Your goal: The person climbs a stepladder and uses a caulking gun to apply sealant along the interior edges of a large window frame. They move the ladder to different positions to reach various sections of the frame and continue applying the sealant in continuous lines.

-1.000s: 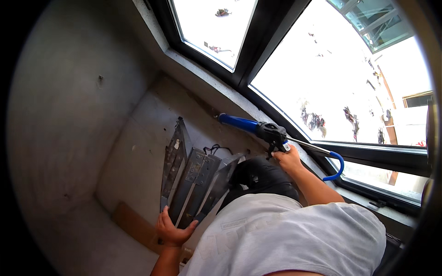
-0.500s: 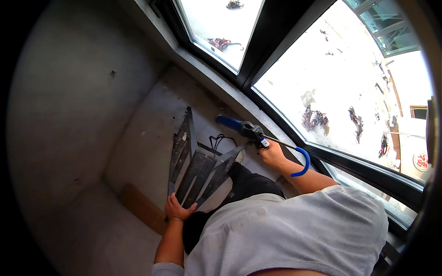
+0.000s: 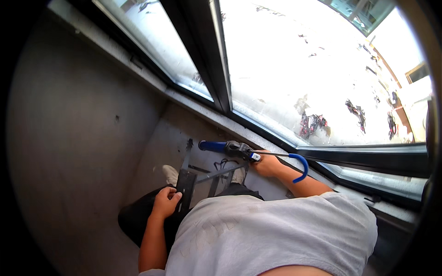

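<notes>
My right hand (image 3: 267, 163) grips a caulking gun (image 3: 237, 149) with a blue barrel, a black body and a metal rod ending in a blue hook. The barrel points left along the window sill, and the hook hangs over my right forearm. Lower left, my left hand (image 3: 165, 200) is closed at the edge of a dark metal step stool (image 3: 186, 183), fingers bent and thumb against its top. The stool stands between my legs, its frame partly hidden by my shirt. Behind its legs lies a looped black cord (image 3: 225, 163).
A black-framed window (image 3: 218, 87) with a grey sill (image 3: 198, 106) runs diagonally ahead and to the right. Bright ground with scattered dark bundles shows outside. A bare grey wall (image 3: 87, 115) closes the left side. My light shoes (image 3: 170, 175) stand on either side of the stool.
My left leg has come into view left of the stool, which has turned and now shows more narrowly. The caulking gun sits slightly lower and further left in view. Both hands keep their holds.
</notes>
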Demonstrator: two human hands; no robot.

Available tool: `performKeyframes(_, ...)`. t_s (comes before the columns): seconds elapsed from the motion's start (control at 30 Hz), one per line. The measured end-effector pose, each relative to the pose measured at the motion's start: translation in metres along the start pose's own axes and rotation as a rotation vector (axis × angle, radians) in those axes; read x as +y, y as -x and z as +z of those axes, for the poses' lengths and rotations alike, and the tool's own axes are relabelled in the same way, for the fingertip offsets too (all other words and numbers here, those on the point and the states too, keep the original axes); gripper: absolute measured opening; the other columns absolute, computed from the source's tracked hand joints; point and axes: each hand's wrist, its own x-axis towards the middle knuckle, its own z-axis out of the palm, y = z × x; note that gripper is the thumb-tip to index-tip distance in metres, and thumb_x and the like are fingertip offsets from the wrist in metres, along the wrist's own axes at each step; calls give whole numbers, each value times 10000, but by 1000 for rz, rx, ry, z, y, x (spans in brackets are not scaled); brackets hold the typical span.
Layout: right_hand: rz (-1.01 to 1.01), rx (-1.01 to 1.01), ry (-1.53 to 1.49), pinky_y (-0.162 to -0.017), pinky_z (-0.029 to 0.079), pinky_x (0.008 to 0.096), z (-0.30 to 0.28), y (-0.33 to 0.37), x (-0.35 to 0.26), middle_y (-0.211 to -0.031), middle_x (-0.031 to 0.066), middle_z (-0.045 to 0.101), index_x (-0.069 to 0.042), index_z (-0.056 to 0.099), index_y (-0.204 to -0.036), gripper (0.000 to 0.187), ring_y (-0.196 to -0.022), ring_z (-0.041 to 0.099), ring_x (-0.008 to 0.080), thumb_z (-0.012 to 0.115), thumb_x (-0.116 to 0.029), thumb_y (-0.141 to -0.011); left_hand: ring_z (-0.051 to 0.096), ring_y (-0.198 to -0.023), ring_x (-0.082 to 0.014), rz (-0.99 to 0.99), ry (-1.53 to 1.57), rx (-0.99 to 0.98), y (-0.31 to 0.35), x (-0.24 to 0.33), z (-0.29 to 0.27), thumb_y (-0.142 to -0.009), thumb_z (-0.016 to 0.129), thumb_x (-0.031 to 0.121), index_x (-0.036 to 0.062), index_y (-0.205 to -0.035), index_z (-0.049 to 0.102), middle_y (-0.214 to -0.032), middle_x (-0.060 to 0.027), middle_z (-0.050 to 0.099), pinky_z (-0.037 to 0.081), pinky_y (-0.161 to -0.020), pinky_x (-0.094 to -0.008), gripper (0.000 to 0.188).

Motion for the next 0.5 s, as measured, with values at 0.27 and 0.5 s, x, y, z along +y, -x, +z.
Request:
performKeyframes(0.27, 189, 236, -319, -817, 498, 302, -16, 92, 0, -911, 53, 703, -81, 701, -1026, 243, -846, 630, 141, 760, -156, -802, 587, -661, -163, 234, -155, -340, -80, 115, -24, -898, 611, 219, -12, -775, 631, -709, -84, 641, 471, -637, -307, 262)
performKeyframes(0.5, -159, 406, -520, -784, 499, 300, -6, 130, -44, -874, 25, 676, -57, 692, -1009, 245, -811, 610, 137, 776, -71, -779, 640, -801, -198, 103, 130, -672, -115, 144, -16, -921, 619, 252, 2, -945, 662, -882, -111, 666, 514, -754, -327, 256)
